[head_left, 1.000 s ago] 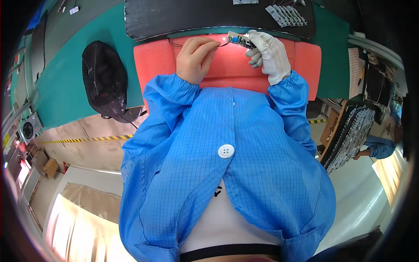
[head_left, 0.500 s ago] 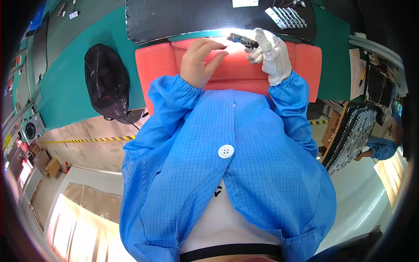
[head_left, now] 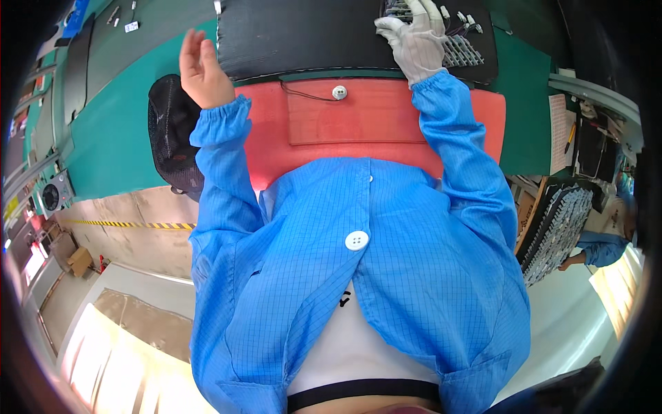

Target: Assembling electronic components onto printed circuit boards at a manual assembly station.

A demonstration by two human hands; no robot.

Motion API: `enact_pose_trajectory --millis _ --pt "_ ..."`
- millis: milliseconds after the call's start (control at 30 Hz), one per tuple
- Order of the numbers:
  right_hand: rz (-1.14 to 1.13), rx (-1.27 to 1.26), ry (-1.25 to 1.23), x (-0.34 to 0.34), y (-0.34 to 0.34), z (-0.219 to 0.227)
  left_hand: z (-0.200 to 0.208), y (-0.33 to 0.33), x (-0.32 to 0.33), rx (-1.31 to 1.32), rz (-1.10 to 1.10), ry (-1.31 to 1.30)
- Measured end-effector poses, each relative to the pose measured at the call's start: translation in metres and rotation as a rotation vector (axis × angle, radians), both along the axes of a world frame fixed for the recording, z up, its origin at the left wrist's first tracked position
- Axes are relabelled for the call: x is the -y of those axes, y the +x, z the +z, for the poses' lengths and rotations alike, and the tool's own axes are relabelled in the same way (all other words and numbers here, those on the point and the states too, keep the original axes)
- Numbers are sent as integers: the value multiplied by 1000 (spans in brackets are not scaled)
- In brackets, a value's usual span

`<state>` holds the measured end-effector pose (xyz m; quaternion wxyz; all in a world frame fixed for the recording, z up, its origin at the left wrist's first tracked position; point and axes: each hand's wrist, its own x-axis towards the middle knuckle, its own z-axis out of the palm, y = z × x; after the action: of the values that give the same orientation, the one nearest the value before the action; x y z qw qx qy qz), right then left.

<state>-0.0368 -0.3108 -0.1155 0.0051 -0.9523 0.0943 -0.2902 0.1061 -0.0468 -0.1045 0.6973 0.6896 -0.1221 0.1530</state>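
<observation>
My right hand (head_left: pixel 416 41), in a white glove, reaches over the black mat (head_left: pixel 296 38) at the far right. Its thumb and fingers are around a small circuit board (head_left: pixel 398 10) at the upper picture edge, partly covered by the glove. Just right of the glove lies a row of narrow silvery strips (head_left: pixel 463 52). My bare left hand (head_left: pixel 203 72) is raised at the left, fingers stretched, holding nothing, near the mat's left edge. Between the hands, a round white piece (head_left: pixel 338 92) on a thin dark cable lies on the red pad (head_left: pixel 358 124).
Beside my left forearm sits a black mesh bag (head_left: pixel 169 131) on the green table surface (head_left: pixel 103 152). Small white connectors (head_left: pixel 469 22) lie behind the strips. Lower right, a person's blue sleeve (head_left: pixel 603 248) shows near a rack of silvery parts (head_left: pixel 558 231).
My hands have parted. The right has carried the circuit board forward from above the red pad to the black mat; the left has swung out left. The round white piece is now uncovered.
</observation>
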Motion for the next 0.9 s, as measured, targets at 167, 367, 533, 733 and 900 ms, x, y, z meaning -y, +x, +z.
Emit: enact_pose_trajectory --millis 167,367,533,733,900 --pt "160 112 159 -24 -19 7 -10 -47 16 -68 -319 256" --pt "599 -386 1424 -51 -49 46 -7 -80 51 152 -881 580" --pt "548 -380 2042 -40 -60 35 -17 -83 52 169 -856 553" --pt "418 -373 2140 -46 -63 48 -22 -95 47 -92 -797 501" --pt "376 -357 1765 -46 -66 46 -35 -103 42 -426 -710 243"
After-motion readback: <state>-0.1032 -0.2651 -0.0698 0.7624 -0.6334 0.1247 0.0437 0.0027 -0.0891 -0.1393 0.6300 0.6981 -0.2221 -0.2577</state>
